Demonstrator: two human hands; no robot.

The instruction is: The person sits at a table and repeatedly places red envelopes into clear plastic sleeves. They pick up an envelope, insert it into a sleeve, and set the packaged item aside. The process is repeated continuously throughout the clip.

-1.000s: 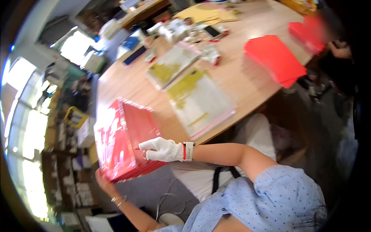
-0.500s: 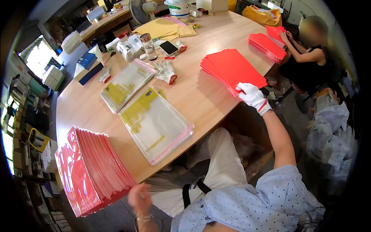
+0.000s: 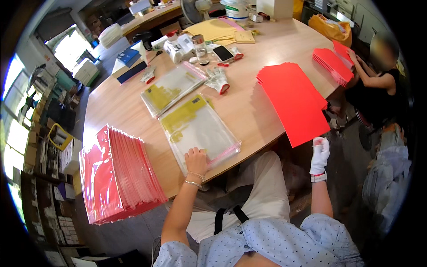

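Observation:
My right hand (image 3: 319,155), in a white glove, pinches the near corner of a red paper sheet (image 3: 299,116). That sheet sticks out past the table's edge, its far part still over the stack of red sheets (image 3: 266,79). My left hand (image 3: 196,161) is bare, with bracelets at the wrist. Its fingers rest spread on the near end of a pile of clear plastic bags (image 3: 200,129), which show yellowish patches and a pink strip along one edge. A second pile of clear bags (image 3: 175,86) lies just beyond it.
At the left edge rises a tall stack of red sheets in shiny film (image 3: 102,178). Work gloves (image 3: 218,80), a phone (image 3: 223,54), a glass jar (image 3: 200,50) and yellow envelopes (image 3: 211,30) lie farther back. Another person (image 3: 378,84) handles red sheets (image 3: 333,66) at the right.
My left hand has come up from below the table edge onto the near bags. My right hand has drawn one red sheet off the stack toward me. The view has shifted left.

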